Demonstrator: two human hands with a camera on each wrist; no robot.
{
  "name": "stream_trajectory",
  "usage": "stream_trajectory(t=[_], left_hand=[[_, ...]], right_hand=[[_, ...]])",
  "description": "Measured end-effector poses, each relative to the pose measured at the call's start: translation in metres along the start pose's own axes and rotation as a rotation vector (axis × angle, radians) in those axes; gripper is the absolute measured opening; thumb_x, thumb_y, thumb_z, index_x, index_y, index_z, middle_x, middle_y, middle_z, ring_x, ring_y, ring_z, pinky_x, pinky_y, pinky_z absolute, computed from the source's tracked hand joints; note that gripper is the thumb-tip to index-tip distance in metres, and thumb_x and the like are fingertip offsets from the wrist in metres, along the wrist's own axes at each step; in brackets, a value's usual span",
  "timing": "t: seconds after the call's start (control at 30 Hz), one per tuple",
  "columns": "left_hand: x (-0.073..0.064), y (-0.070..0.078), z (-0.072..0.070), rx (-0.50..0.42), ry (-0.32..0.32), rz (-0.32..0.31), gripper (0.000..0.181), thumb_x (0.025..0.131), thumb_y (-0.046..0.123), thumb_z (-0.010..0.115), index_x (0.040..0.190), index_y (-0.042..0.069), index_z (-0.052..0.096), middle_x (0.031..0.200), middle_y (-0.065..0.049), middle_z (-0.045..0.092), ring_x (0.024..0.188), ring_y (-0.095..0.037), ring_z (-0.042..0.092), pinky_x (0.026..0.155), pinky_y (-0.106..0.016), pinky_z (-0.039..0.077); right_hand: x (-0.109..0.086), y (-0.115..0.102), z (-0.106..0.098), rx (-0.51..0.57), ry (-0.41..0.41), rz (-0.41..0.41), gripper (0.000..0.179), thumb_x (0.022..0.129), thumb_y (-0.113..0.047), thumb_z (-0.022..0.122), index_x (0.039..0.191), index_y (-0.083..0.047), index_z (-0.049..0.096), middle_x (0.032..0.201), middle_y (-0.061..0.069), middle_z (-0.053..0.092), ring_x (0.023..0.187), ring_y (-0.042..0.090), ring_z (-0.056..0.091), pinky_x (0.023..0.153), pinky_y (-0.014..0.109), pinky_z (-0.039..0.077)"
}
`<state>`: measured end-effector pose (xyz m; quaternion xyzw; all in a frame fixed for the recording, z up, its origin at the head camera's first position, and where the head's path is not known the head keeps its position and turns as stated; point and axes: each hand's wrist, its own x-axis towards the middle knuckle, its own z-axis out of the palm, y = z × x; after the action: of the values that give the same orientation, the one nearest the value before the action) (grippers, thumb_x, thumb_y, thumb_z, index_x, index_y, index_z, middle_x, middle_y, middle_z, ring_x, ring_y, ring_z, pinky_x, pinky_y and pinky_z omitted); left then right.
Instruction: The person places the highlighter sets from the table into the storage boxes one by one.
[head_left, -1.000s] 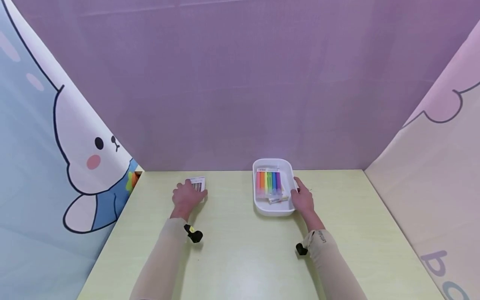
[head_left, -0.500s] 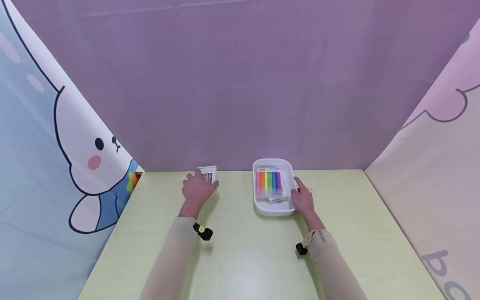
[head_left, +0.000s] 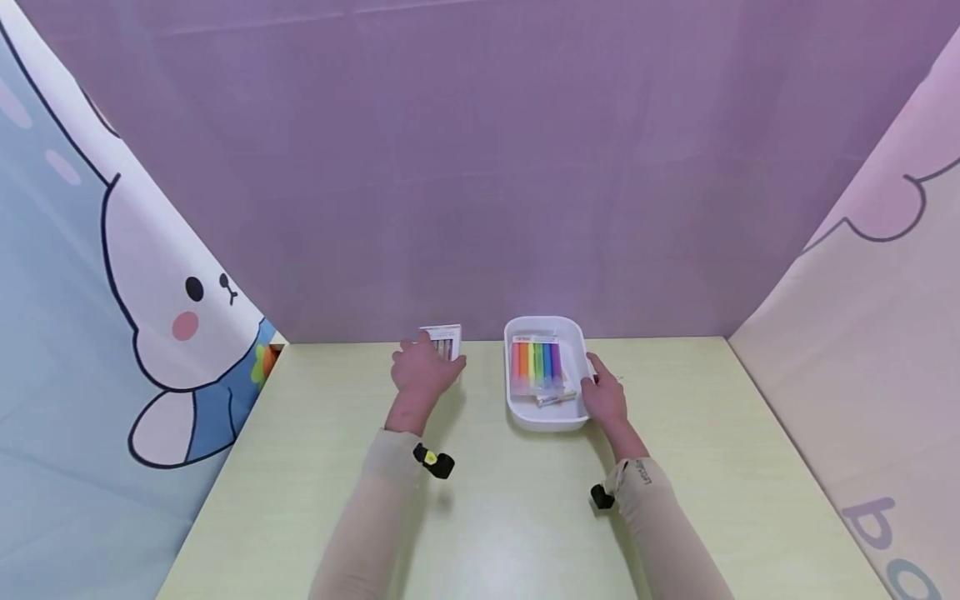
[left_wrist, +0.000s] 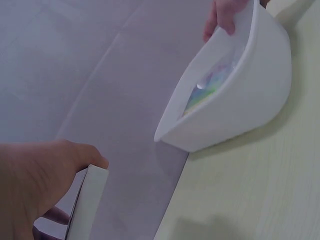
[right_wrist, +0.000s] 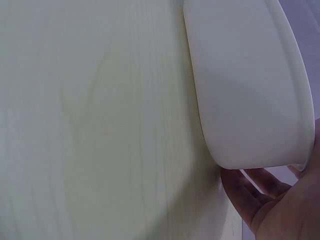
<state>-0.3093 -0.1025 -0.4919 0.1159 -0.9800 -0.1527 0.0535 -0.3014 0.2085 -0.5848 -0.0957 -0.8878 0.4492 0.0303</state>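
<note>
In the head view my left hand (head_left: 423,368) grips a flat white box (head_left: 448,332) with a row of thin sticks printed or showing on its face. The left wrist view has this white box (left_wrist: 90,202) edge-on between thumb and fingers, raised over the table, a shadow beneath. To the right stands a white plastic basket (head_left: 548,424), its right rim held by my right hand (head_left: 604,398), with the thumb over the edge and fingers along the outside. Inside lie a clear pack of rainbow-coloured markers (head_left: 537,367) and a small whitish box (head_left: 557,399) partly under it.
The pale wood table (head_left: 495,517) ends at a purple cloth backdrop (head_left: 480,183). Printed cloth panels with a cartoon rabbit (head_left: 172,317) on the left and lettering on the right flank the table.
My left hand has lifted the flat white box and carried it right and slightly back, closer to the basket. The right hand and the basket stay in place.
</note>
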Motion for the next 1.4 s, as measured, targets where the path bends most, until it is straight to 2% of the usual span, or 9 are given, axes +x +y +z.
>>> stream_trajectory(t=[0.17,0.3,0.6,0.93,1.2,1.4], left_hand=[[-0.004,0.016,0.006,-0.005,-0.019,0.008,0.096,0.075,0.068,0.062,0.139,0.001,0.041,0.112,-0.025,0.050,0.098,-0.041,0.052,0.071,-0.049,0.051],[-0.007,0.027,0.009,-0.023,-0.033,0.005,0.098,0.075,0.068,0.063,0.143,0.001,0.039,0.117,-0.026,0.049,0.102,-0.042,0.052,0.074,-0.050,0.051],[-0.014,0.041,0.019,-0.043,-0.050,0.008,0.099,0.073,0.069,0.064,0.142,0.001,0.041,0.121,-0.026,0.049,0.105,-0.042,0.052,0.077,-0.049,0.051],[-0.018,0.065,0.023,-0.050,-0.086,0.022,0.101,0.075,0.070,0.064,0.146,0.003,0.038,0.128,-0.027,0.049,0.111,-0.042,0.050,0.081,-0.050,0.051],[-0.025,0.076,0.025,-0.055,-0.104,0.020,0.099,0.075,0.069,0.065,0.146,0.005,0.038,0.127,-0.025,0.048,0.110,-0.040,0.050,0.079,-0.049,0.051],[-0.029,0.082,0.030,-0.037,-0.101,0.051,0.100,0.075,0.071,0.063,0.146,0.004,0.039,0.128,-0.025,0.049,0.111,-0.040,0.050,0.079,-0.048,0.052]], right_hand=[[0.001,0.000,0.001,0.005,0.002,0.003,0.055,0.098,-0.020,0.044,0.152,-0.019,0.033,0.122,0.024,0.059,0.107,0.038,0.056,0.090,0.054,0.043],[0.002,0.000,0.003,0.005,-0.001,0.006,0.055,0.098,-0.019,0.044,0.152,-0.019,0.033,0.120,0.024,0.059,0.104,0.038,0.057,0.087,0.053,0.044],[-0.003,-0.006,0.007,0.007,-0.002,0.017,0.055,0.098,-0.020,0.045,0.152,-0.019,0.034,0.120,0.024,0.059,0.102,0.038,0.057,0.085,0.052,0.045],[-0.004,-0.009,0.010,0.000,0.006,0.009,0.055,0.097,-0.020,0.044,0.152,-0.019,0.034,0.121,0.024,0.059,0.104,0.038,0.057,0.086,0.053,0.044],[-0.003,-0.008,0.014,-0.001,0.019,0.004,0.055,0.097,-0.021,0.045,0.151,-0.021,0.036,0.117,0.022,0.061,0.101,0.037,0.058,0.083,0.051,0.045],[-0.004,-0.009,0.014,-0.020,0.025,-0.009,0.055,0.097,-0.019,0.045,0.151,-0.018,0.036,0.114,0.023,0.062,0.097,0.037,0.059,0.079,0.051,0.046]])
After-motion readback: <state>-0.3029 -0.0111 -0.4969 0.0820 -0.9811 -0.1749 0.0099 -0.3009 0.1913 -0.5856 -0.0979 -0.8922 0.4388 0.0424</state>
